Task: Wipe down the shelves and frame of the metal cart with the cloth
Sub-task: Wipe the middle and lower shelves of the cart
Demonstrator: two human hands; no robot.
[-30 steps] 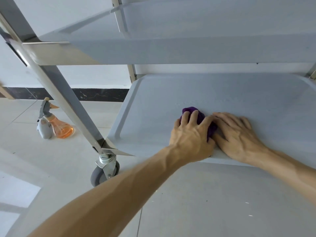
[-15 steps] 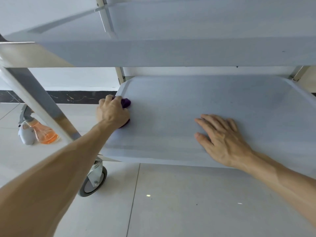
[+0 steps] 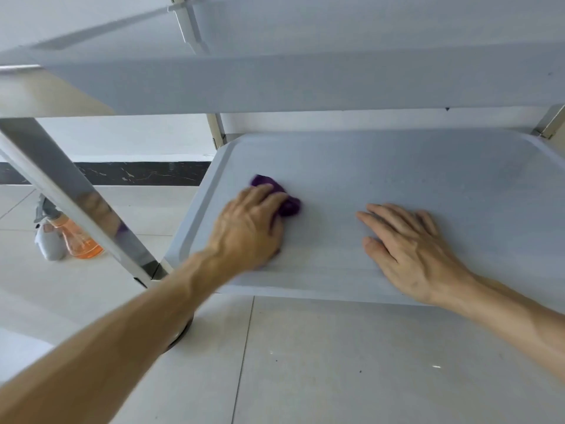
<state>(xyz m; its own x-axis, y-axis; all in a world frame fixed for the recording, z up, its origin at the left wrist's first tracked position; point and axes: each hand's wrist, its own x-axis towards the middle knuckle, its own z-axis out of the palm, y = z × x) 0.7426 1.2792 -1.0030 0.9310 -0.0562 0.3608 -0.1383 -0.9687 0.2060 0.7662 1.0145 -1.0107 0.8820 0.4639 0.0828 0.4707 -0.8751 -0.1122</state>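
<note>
The left hand (image 3: 249,224) is motion-blurred and covers most of the crumpled purple cloth (image 3: 286,198), its grip curled over it on the smooth grey lower shelf (image 3: 428,166). To its right, well apart, the right hand (image 3: 409,249) lies flat, fingers straight. The spray bottle (image 3: 65,240) is half hidden behind the shiny frame leg (image 3: 76,206).
</note>
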